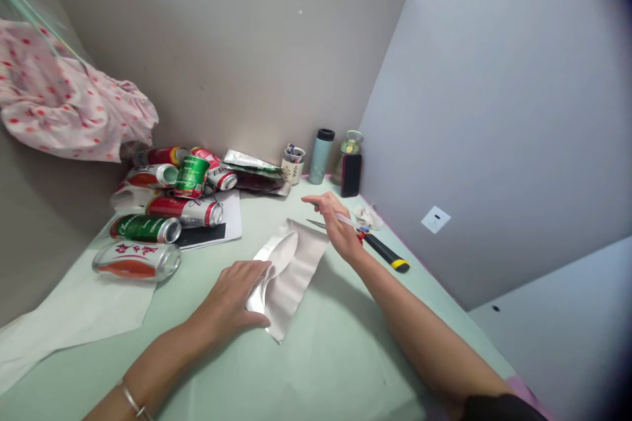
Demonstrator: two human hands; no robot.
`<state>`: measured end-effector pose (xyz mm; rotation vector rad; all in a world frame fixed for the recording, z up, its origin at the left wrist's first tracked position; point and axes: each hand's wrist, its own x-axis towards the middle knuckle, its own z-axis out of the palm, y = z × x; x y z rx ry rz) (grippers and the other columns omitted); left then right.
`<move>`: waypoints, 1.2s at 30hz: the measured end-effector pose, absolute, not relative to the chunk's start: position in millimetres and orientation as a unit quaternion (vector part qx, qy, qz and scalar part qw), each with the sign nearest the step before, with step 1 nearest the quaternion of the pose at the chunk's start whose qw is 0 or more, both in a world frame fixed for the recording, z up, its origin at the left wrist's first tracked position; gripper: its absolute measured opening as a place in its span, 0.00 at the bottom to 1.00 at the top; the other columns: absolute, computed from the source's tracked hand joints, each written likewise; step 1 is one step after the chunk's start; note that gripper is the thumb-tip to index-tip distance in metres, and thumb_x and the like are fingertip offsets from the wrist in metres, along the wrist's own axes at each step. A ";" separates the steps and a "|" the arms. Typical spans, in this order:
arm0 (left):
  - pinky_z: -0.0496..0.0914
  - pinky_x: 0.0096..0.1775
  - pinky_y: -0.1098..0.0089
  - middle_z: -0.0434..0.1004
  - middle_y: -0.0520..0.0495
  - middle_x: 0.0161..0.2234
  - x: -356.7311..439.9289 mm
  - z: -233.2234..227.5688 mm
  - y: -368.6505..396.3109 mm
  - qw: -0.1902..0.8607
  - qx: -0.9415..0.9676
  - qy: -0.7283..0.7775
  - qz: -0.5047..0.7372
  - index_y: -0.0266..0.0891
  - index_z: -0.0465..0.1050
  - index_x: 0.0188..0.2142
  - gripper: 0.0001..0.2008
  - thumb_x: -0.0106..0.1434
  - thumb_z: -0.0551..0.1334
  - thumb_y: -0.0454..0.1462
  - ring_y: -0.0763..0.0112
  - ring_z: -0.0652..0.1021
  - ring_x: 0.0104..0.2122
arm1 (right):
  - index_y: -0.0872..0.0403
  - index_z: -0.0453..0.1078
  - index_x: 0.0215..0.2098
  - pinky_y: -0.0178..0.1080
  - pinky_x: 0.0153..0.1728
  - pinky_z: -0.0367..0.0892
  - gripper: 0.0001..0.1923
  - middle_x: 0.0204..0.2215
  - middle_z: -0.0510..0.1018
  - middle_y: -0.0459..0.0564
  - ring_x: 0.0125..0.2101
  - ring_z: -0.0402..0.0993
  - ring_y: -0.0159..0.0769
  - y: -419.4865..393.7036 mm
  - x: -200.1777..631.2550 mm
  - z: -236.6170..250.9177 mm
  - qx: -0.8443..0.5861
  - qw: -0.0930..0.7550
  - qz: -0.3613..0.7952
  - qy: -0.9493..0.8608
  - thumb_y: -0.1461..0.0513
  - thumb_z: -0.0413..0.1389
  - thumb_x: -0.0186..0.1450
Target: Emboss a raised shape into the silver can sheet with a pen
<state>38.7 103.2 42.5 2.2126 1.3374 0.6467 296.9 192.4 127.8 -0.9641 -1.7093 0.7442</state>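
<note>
A flattened sheet of silver can metal (291, 270) lies on the pale green desk (340, 355). My left hand (232, 299) rests palm down on the sheet's near left edge, pressing it flat. My right hand (336, 220) hovers at the sheet's far right corner, fingers apart, touching or just above a pair of scissors (345, 222) with a red and blue handle. Whether it grips the scissors is unclear. A black utility knife with a yellow band (388, 253) lies just right of that hand.
Several red, green and silver drink cans (168, 210) are piled at the back left on paper. A pen cup (293, 166), a teal flask (320, 156), a jar and a dark phone (351, 175) stand at the back corner. Floral cloth (64, 112) hangs left.
</note>
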 end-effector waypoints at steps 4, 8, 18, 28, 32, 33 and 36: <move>0.59 0.61 0.50 0.63 0.45 0.65 39.6 33.1 107.0 0.224 0.809 0.497 0.217 0.51 0.56 0.66 0.47 0.49 0.74 0.42 0.47 0.61 0.64 | 0.54 0.78 0.42 0.38 0.36 0.66 0.24 0.27 0.73 0.48 0.31 0.69 0.37 167.2 282.6 112.8 -0.364 0.462 0.433 -0.683 0.46 0.49 0.71; 0.55 0.64 0.45 0.53 0.42 0.70 38.5 21.0 111.2 0.216 0.809 0.511 0.197 0.50 0.49 0.69 0.53 0.49 0.74 0.44 0.42 0.52 0.69 | 0.56 0.75 0.33 0.36 0.28 0.66 0.23 0.23 0.74 0.48 0.25 0.69 0.34 155.1 259.7 86.0 -0.332 0.390 0.551 -0.659 0.44 0.55 0.66; 0.45 0.67 0.44 0.46 0.45 0.72 33.4 12.2 119.3 0.218 0.840 0.466 0.172 0.52 0.38 0.72 0.59 0.50 0.75 0.48 0.46 0.47 0.71 | 0.54 0.69 0.34 0.31 0.22 0.54 0.06 0.18 0.66 0.37 0.19 0.57 0.26 140.2 244.3 60.2 -0.324 0.314 0.606 -0.655 0.65 0.60 0.57; 0.46 0.67 0.44 0.47 0.45 0.72 31.7 10.3 119.4 0.220 0.839 0.466 0.175 0.53 0.38 0.72 0.60 0.49 0.75 0.50 0.47 0.47 0.71 | 0.54 0.69 0.32 0.32 0.25 0.55 0.05 0.19 0.66 0.38 0.21 0.59 0.28 135.2 241.9 59.4 -0.316 0.293 0.600 -0.674 0.68 0.57 0.57; 0.47 0.67 0.42 0.47 0.42 0.72 31.6 8.6 120.3 0.221 0.835 0.472 0.174 0.51 0.40 0.72 0.59 0.49 0.75 0.50 0.44 0.46 0.70 | 0.55 0.68 0.28 0.33 0.27 0.57 0.02 0.22 0.69 0.41 0.24 0.62 0.29 135.7 243.2 61.9 -0.322 0.285 0.597 -0.677 0.66 0.58 0.58; 0.46 0.67 0.43 0.47 0.43 0.72 31.6 8.7 120.3 0.222 0.836 0.470 0.174 0.52 0.40 0.72 0.59 0.49 0.75 0.50 0.45 0.47 0.70 | 0.55 0.68 0.28 0.33 0.27 0.57 0.02 0.22 0.69 0.41 0.24 0.62 0.29 135.9 243.2 62.3 -0.325 0.287 0.596 -0.676 0.66 0.58 0.58; 0.45 0.68 0.45 0.48 0.44 0.72 31.7 9.9 119.8 0.223 0.839 0.464 0.174 0.51 0.40 0.72 0.59 0.50 0.75 0.50 0.47 0.47 0.71 | 0.54 0.67 0.29 0.33 0.26 0.56 0.03 0.22 0.68 0.41 0.24 0.61 0.29 136.1 242.2 63.3 -0.337 0.304 0.589 -0.669 0.65 0.58 0.57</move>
